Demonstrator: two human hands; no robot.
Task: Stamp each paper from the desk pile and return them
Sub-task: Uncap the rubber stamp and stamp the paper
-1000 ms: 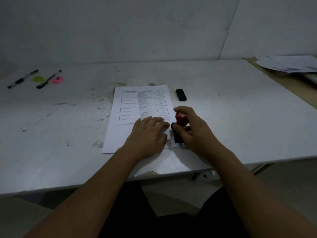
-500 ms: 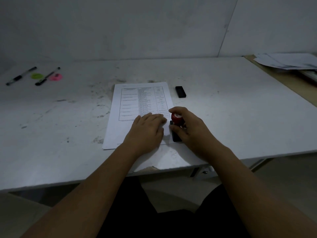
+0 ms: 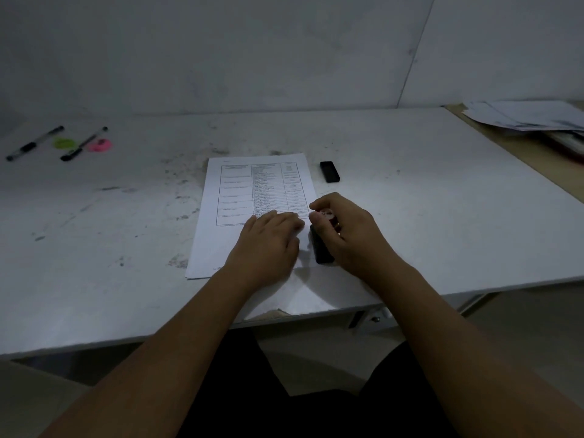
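Observation:
A printed sheet [image 3: 240,197] with a table on it lies in the middle of the white desk [image 3: 426,216]. My left hand [image 3: 268,245] rests flat on its lower part, fingers straight. My right hand [image 3: 350,235] grips a stamp [image 3: 322,248] with a red knob and a black base. The stamp's base stands on the sheet's lower right corner. A pile of papers [image 3: 524,116] lies at the far right on a wooden surface.
A small black cap or pad [image 3: 330,171] lies beside the sheet's top right corner. Two pens [image 3: 34,143] and green and pink round pieces [image 3: 99,145] sit at the far left. The desk's front edge is chipped near my arms.
My right hand has pressed the stamp lower onto the sheet's corner, so less of the red knob shows. My left hand stays flat on the paper.

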